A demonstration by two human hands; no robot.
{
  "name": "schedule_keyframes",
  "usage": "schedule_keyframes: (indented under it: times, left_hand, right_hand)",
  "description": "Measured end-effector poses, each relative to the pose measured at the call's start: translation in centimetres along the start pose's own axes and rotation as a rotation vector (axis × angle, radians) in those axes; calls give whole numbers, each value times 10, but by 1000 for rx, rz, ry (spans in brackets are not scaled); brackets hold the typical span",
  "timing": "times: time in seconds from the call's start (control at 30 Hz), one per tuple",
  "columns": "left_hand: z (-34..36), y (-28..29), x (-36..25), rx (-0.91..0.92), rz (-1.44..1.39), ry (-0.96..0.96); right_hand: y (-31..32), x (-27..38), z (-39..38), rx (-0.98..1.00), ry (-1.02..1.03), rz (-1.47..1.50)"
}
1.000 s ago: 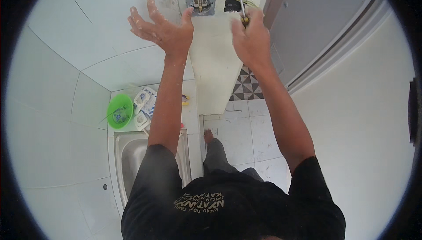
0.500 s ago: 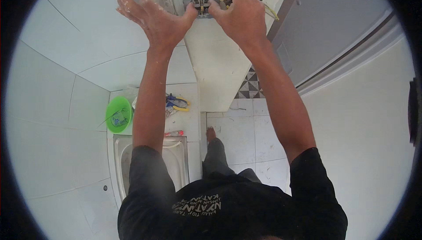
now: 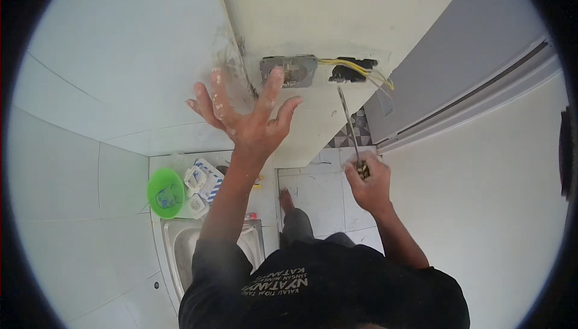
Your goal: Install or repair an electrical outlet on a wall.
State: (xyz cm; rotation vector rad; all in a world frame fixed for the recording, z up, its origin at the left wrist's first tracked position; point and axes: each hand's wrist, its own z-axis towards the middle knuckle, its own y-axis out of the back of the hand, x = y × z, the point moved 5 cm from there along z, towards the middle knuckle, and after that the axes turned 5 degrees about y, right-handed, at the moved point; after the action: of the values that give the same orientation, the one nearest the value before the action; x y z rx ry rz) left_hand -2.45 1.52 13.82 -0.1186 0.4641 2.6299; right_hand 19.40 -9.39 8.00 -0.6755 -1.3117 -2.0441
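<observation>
A grey electrical socket mechanism (image 3: 307,71) with a metal frame sits on the cream wall. Yellow and white wires (image 3: 343,62) run from its right side across a dark box opening (image 3: 345,75) in the wall. My left hand (image 3: 256,125) is spread in front of the socket, white dust on its fingers; one fingertip overlaps the socket, and I cannot tell if it touches. Lower and to the right, my right hand (image 3: 374,190) is closed round the handle of a screwdriver (image 3: 347,114). Its shaft points up toward the opening, tip apart from the socket.
On the tiled counter at left stand a green bowl (image 3: 154,193), white plastic socket parts (image 3: 195,179) and a blue-and-white striped box (image 3: 211,188). A metal sink (image 3: 174,228) lies below them. A grey door (image 3: 433,46) is at right.
My right hand has left the socket and dropped down with the screwdriver. My left hand has come off the socket's edge, fingers spread. The view has shifted, showing more wall above.
</observation>
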Motion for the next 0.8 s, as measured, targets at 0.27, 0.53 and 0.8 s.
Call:
schedule_keyframes:
  times: [0.27,0.53,0.8]
  left_hand:
    - [0,-14,10,-40,-115,103]
    - [-16,10,-46,-111,96,328]
    - [-17,-8,-73,53,-154,513]
  right_hand:
    - [4,-37,-20,209,-116,142]
    - [27,-49,-24,232,133,302]
    - [52,-101,-107,359,-41,406]
